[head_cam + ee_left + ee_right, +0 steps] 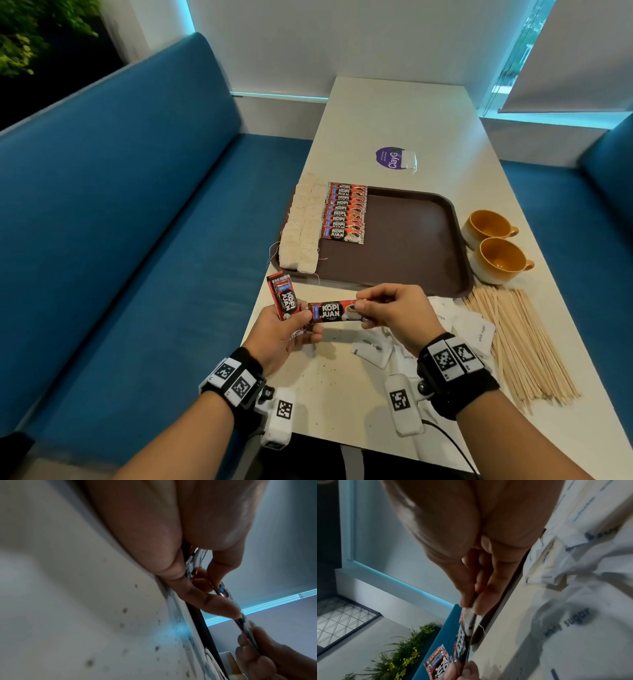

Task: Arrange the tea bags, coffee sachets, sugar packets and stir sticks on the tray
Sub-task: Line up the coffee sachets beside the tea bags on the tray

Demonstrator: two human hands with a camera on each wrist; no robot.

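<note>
A brown tray (pixel 411 240) lies on the table with two rows of tea bags (pixel 301 226) along its left side and a row of red coffee sachets (pixel 345 212) beside them. My left hand (pixel 284 332) grips an upright coffee sachet (pixel 283 296) and the left end of a second, level sachet (pixel 334 311). My right hand (pixel 387 308) pinches that level sachet's right end (pixel 467 616). White sugar packets (pixel 371 347) lie under my right hand, and wooden stir sticks (pixel 520 342) lie to the right.
Two orange-lined cups (pixel 493 243) stand just right of the tray. A purple sticker (pixel 394 157) with a single tea bag on it sits further back on the table. A blue bench (pixel 137 240) runs along the table's left edge.
</note>
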